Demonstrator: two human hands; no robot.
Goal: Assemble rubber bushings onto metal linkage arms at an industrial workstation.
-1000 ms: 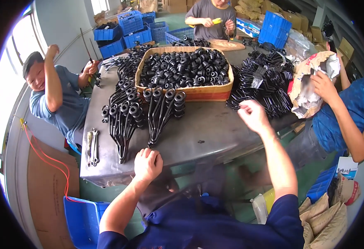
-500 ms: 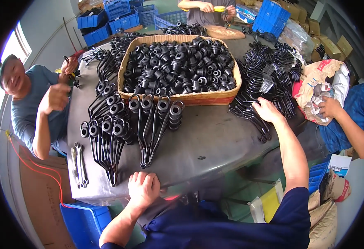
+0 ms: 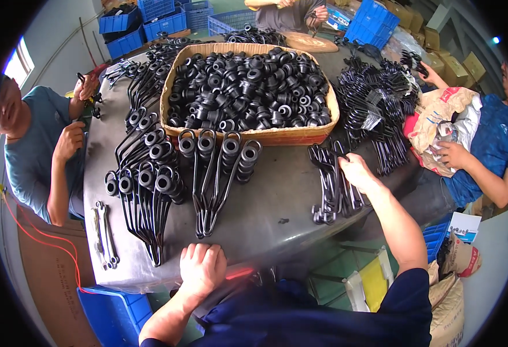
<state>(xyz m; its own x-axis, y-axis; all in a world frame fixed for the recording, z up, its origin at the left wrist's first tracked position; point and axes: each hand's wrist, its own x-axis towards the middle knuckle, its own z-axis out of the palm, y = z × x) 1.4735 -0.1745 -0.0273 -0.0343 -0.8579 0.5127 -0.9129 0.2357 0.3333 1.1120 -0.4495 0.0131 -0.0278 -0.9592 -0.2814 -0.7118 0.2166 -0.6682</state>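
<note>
1. Since half a second ago, the right hand [image 3: 355,170] has come back from the big heap of bent rods [image 3: 375,110] at the right edge of the table [image 3: 283,202] and now lies on a small bundle of black bent rods [image 3: 332,185] nearer to the front edge. The left hand [image 3: 202,267] has stayed at the front edge.
2. The table is a grey metal surface, and it carries everything else.
3. The wide woven basket [image 3: 277,136] stands at the middle toward the far edge, full of black rubber bushings [image 3: 248,87].
4. The heap of bent rods fills the right edge, beside the basket.
5. Rods with bushings already on their ends [image 3: 150,173] lie in rows toward the left edge, and one more group [image 3: 216,168] lies just in front of the basket.
6. The small bundle lies right of the middle, and the right hand's fingers are closed over its upper end.
7. The left hand rests flat on the front edge, with the fingers together and curled down, holding nothing.
8. Two metal wrenches [image 3: 105,234] lie near the front left corner.
</note>
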